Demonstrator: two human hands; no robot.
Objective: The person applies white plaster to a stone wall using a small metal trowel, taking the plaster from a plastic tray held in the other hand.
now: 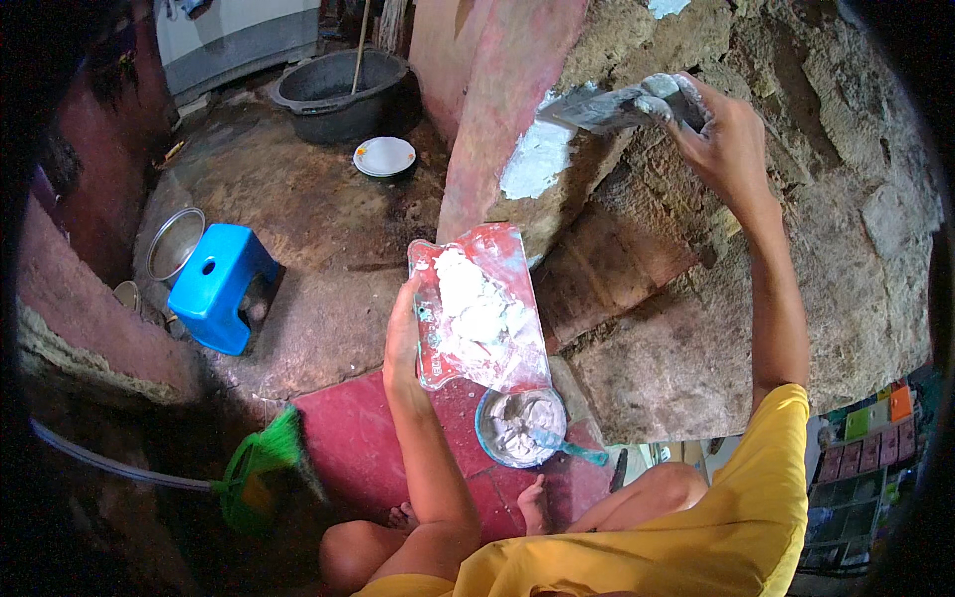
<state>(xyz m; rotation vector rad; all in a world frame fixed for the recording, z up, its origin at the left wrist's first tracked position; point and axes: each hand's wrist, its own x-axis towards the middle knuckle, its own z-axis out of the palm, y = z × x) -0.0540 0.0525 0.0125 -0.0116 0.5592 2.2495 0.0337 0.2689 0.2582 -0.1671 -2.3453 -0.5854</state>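
Note:
My left hand [402, 333] grips a red plastic board [527, 298] by its left edge, and a heap of white plaster paste [476, 308] lies on top. Up at the right, my right hand [721, 139] is closed round the handle of a putty knife [607, 107]. Its smeared blade reaches left to a white plaster patch [537, 164] on the rough wall [676, 368]; I cannot tell whether it touches. Below the board, a bowl [479, 428] of the same paste stands on the red floor, with a teal-handled tool [582, 453] leaning in it.
A blue plastic stool [221, 284] stands at the left, beside a round metal lid [177, 244]. Farther back are a white plate [384, 156] and a large black tub [338, 109] with a stick in it. A green broom [264, 463] is at the lower left.

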